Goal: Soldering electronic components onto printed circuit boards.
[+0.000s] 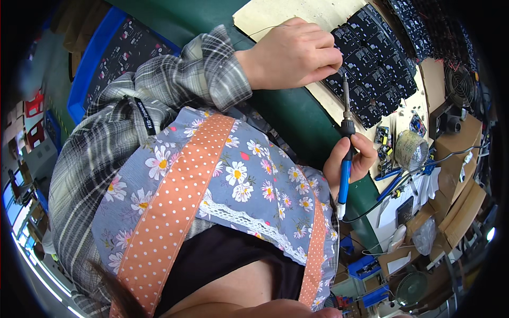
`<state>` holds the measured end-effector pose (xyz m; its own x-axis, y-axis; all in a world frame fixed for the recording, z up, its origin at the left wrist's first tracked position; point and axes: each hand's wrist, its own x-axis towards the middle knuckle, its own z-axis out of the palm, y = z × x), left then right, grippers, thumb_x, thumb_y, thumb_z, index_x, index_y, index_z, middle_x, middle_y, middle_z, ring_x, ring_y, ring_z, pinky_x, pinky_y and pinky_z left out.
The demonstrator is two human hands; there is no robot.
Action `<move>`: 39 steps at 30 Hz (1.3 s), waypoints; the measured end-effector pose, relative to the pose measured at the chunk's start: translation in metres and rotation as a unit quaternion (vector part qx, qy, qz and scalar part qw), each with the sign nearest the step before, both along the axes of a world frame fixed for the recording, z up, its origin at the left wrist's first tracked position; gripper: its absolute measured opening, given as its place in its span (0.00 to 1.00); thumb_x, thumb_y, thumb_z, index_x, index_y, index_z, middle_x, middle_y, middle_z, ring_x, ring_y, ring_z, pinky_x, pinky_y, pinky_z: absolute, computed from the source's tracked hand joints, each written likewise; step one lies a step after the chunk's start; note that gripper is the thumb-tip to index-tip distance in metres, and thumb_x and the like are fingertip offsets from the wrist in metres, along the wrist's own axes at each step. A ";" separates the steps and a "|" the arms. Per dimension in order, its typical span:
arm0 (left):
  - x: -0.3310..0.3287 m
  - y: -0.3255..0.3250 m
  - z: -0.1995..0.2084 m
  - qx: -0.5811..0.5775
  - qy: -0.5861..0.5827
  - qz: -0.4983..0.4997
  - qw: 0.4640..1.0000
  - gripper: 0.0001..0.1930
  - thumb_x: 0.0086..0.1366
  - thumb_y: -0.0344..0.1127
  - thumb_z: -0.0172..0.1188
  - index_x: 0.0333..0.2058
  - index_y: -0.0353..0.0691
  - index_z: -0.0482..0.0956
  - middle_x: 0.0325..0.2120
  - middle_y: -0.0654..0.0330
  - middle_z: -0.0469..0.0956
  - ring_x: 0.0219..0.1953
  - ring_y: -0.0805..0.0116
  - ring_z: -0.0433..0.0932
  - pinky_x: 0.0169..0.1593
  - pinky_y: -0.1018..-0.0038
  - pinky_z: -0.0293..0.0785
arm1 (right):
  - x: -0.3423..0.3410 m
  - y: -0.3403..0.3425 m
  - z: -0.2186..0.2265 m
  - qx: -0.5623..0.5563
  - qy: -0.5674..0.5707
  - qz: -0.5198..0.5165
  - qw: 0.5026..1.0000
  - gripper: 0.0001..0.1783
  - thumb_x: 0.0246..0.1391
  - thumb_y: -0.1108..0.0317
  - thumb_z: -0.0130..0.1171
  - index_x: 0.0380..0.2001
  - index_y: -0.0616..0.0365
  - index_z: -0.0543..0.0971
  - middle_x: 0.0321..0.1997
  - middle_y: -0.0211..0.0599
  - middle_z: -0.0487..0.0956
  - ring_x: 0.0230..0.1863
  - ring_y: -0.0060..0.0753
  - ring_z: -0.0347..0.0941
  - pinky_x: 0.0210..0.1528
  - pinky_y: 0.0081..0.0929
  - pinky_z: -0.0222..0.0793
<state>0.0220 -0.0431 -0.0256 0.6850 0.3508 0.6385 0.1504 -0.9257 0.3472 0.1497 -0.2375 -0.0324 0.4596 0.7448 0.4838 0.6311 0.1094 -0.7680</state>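
My right hand grips a soldering iron with a blue handle, its metal tip pointing away from me. That tip is at the near left part of a panel of black circuit boards, close to my left fingertips; whether it touches a board I cannot tell. My left hand is closed in a pinch above the panel's left edge. From it trails a thin solder wire, curving off to the left; its working end is hidden by the fingers. The boards lie on a pale sheet.
More black boards with red parts are stacked at the far right. A roll of tape, small loose boards and the iron's black cable are on the right, near cardboard boxes. A blue-rimmed bin stands left of the green tabletop.
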 end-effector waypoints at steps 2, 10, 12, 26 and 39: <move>-0.005 0.003 0.000 0.013 -0.010 0.000 1.000 0.06 0.49 0.36 0.62 0.25 0.48 0.73 0.22 0.68 0.70 0.28 0.70 0.72 0.35 0.72 0.65 | 0.001 -0.001 0.000 -0.002 0.007 0.001 1.000 0.14 0.43 0.77 0.58 0.34 0.58 0.68 0.31 0.41 0.72 0.31 0.31 0.68 0.37 0.24 0.63; -0.022 0.007 -0.003 -0.046 -0.017 0.000 0.999 0.06 0.50 0.33 0.63 0.26 0.45 0.75 0.20 0.65 0.70 0.24 0.68 0.70 0.30 0.74 0.65 | 0.003 -0.003 -0.005 0.035 0.109 0.005 0.993 0.13 0.47 0.73 0.57 0.35 0.58 0.66 0.32 0.40 0.71 0.34 0.29 0.67 0.39 0.24 0.62; -0.021 0.008 -0.006 -0.073 -0.030 0.002 0.997 0.06 0.50 0.33 0.63 0.26 0.44 0.75 0.21 0.65 0.70 0.24 0.68 0.70 0.30 0.74 0.65 | 0.003 -0.003 -0.005 0.053 0.113 0.002 0.992 0.12 0.48 0.72 0.56 0.34 0.58 0.66 0.32 0.40 0.70 0.34 0.30 0.67 0.40 0.24 0.61; -0.037 0.015 0.006 -0.061 -0.054 0.039 0.996 0.05 0.50 0.35 0.61 0.23 0.46 0.73 0.20 0.67 0.71 0.26 0.68 0.72 0.32 0.72 0.66 | 0.048 -0.060 0.008 0.046 -0.041 -0.435 0.898 0.08 0.55 0.68 0.46 0.33 0.63 0.66 0.32 0.38 0.68 0.32 0.30 0.65 0.38 0.24 0.64; -0.027 0.014 -0.005 -0.041 -0.012 0.045 0.998 0.06 0.50 0.35 0.61 0.23 0.45 0.73 0.19 0.67 0.69 0.24 0.69 0.70 0.31 0.73 0.65 | -0.017 0.021 0.001 -0.015 0.045 -0.001 0.999 0.13 0.42 0.75 0.61 0.33 0.58 0.69 0.31 0.39 0.72 0.34 0.32 0.69 0.41 0.26 0.64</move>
<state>-0.0045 -0.0296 -0.0309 0.6332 0.4626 0.6206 0.2232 -0.8768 0.4259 0.1325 -0.2161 -0.0314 0.5023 0.7572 0.4175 0.5592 0.0839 -0.8248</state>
